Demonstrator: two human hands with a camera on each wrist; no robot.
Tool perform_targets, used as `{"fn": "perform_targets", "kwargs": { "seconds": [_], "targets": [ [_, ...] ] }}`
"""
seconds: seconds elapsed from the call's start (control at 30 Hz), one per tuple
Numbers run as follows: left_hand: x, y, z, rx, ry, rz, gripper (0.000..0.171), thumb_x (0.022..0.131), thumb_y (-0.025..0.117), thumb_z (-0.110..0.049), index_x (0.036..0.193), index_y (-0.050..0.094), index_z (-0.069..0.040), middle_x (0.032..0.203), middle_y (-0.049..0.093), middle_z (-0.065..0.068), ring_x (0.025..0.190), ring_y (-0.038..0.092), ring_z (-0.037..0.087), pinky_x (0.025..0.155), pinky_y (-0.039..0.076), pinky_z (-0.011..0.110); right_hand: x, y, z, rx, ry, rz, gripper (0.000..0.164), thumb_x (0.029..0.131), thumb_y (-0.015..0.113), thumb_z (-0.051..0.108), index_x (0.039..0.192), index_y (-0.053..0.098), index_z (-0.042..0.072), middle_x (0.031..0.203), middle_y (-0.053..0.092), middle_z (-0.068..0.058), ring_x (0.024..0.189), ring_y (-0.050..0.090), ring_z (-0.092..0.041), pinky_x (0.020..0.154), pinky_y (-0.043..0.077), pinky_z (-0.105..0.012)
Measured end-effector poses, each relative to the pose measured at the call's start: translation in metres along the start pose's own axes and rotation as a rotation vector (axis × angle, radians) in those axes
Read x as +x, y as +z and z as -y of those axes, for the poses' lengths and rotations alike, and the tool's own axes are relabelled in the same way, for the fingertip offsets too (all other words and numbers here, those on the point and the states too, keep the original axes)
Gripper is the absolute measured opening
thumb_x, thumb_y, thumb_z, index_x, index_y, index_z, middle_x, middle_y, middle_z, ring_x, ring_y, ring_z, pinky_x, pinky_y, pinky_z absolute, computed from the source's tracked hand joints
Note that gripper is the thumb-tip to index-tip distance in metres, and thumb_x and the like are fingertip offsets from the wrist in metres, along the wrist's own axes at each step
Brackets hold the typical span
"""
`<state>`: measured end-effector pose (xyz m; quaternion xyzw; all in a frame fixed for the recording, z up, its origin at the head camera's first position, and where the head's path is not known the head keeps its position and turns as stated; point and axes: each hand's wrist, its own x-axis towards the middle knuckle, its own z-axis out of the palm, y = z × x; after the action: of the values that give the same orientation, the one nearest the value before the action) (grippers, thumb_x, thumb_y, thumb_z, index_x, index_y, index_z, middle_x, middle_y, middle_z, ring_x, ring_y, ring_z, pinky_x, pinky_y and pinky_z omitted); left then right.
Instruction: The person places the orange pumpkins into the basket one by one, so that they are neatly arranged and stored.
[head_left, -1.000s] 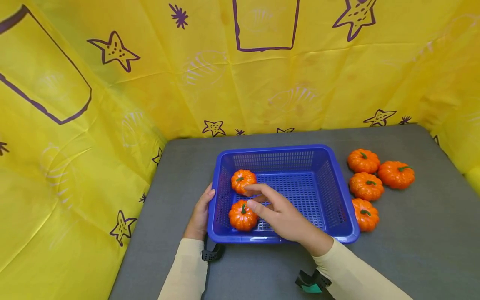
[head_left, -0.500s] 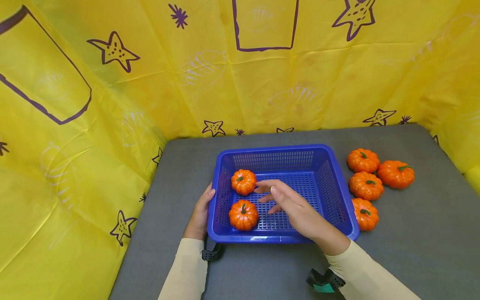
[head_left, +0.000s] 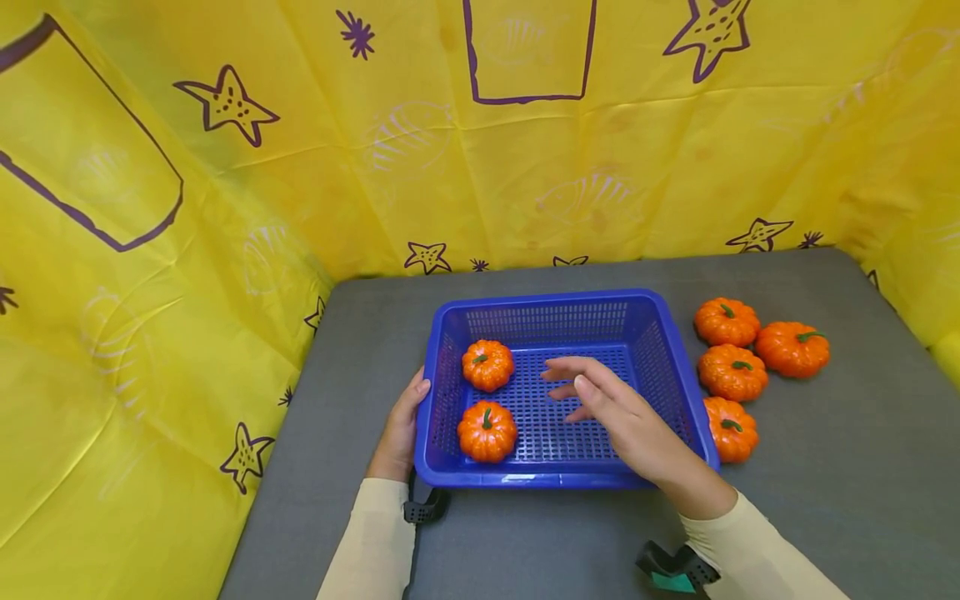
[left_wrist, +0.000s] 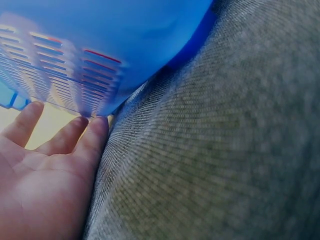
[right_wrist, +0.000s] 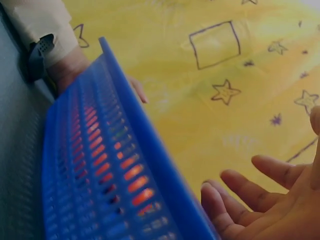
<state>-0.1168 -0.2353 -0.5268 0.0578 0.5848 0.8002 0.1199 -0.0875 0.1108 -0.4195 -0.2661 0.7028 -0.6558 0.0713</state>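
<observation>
A blue plastic basket (head_left: 558,481) with slotted walls stands on the grey table. Inside it, at its left end, are two small orange pumpkins: one farther back (head_left: 488,366), one nearer (head_left: 487,431). My left hand (head_left: 397,425) rests against the basket's left side, its thumb at the rim. In the left wrist view, fingertips (left_wrist: 95,122) touch the slotted outer wall. Over the basket's right half hovers my right hand (head_left: 626,417), fingers spread and loosely bent, holding nothing. The right wrist view shows that hand (right_wrist: 270,205) beside the blue rim, pumpkins glowing orange through the slots.
To the right of the basket several more pumpkins (head_left: 732,372) sit close together, the nearest partly behind the basket's rim. Yellow cloth (head_left: 510,183) with starfish drawings hangs behind and at both sides of the grey table (head_left: 847,467).
My right hand has drawn back rightward from the two pumpkins in the basket, from beside them to over the right half. The left hand, basket and pumpkins stay put.
</observation>
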Motion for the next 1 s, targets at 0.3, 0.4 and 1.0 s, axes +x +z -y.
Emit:
{"fn": "perform_targets", "kwargs": {
  "seconds": [0.3, 0.4, 1.0],
  "targets": [
    [0.0, -0.001, 0.001, -0.011, -0.006, -0.001, 0.068, 0.109, 0.044, -0.041, 0.173, 0.031, -0.023, 0.164, 0.043, 0.023, 0.133, 0.057, 0.037, 0.107, 0.054, 0.045, -0.009, -0.022, 0.003, -0.061, -0.032, -0.067, 0.04, 0.118, 0.034, 0.011, 0.151, 0.054, 0.001, 0.144, 0.06, -0.017, 0.126, 0.062, -0.039, 0.091, 0.059, -0.038],
    [0.0, -0.001, 0.0, -0.011, -0.005, -0.001, 0.068, 0.109, 0.044, -0.041, 0.173, 0.031, -0.023, 0.164, 0.043, 0.023, 0.133, 0.057, 0.036, 0.107, 0.054, 0.045, -0.013, -0.028, 0.003, -0.065, -0.042, -0.086, 0.04, 0.118, 0.033, 0.01, 0.151, 0.053, -0.001, 0.143, 0.061, -0.018, 0.125, 0.064, -0.031, 0.09, 0.059, -0.037],
    [-0.001, 0.0, 0.0, 0.001, 0.003, 0.005, 0.067, 0.11, 0.042, -0.041, 0.173, 0.031, -0.023, 0.164, 0.043, 0.023, 0.132, 0.058, 0.035, 0.106, 0.054, 0.046, -0.034, -0.061, 0.0, 0.043, -0.071, -0.196, 0.043, 0.117, 0.032, 0.005, 0.154, 0.054, 0.001, 0.142, 0.064, -0.013, 0.124, 0.063, -0.025, 0.091, 0.055, -0.031]
  ]
}}
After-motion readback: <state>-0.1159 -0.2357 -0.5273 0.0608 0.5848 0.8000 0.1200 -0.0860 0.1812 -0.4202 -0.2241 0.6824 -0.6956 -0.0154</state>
